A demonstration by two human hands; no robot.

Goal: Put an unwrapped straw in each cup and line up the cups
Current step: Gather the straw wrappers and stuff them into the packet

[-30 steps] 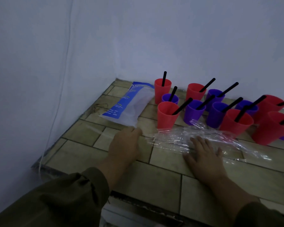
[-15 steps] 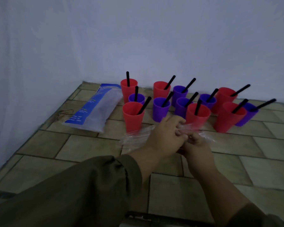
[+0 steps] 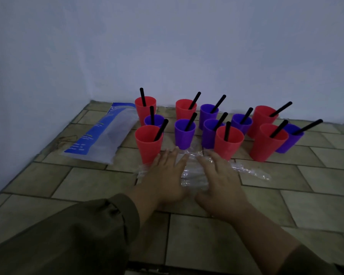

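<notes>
a person's left hand (image 3: 167, 175) and right hand (image 3: 218, 181) lay palm-down, side by side, on a crumpled heap of clear wrappers (image 3: 193, 171) near the middle of the tiled floor (image 3: 286, 195). the fingers were straight and spread, gripping nothing. the flat press looked meant to pin or gather the loose film so it would not drift.

just beyond the fingertips, toward the floor's far edge under the wall (image 3: 167, 46), twelve red and purple cups (image 3: 185, 135) stood upright in a loose, staggered cluster rather than one clean line. each held a black straw (image 3: 191, 121) that leaned on the rim, being taller than the cup. whether the left fingers touched the nearest red cup (image 3: 149, 143) could not be told.

a blue-and-clear bag (image 3: 103, 135) lay flat by the far left corner, seemingly set clear of the work. the lining-up appeared to remain.
</notes>
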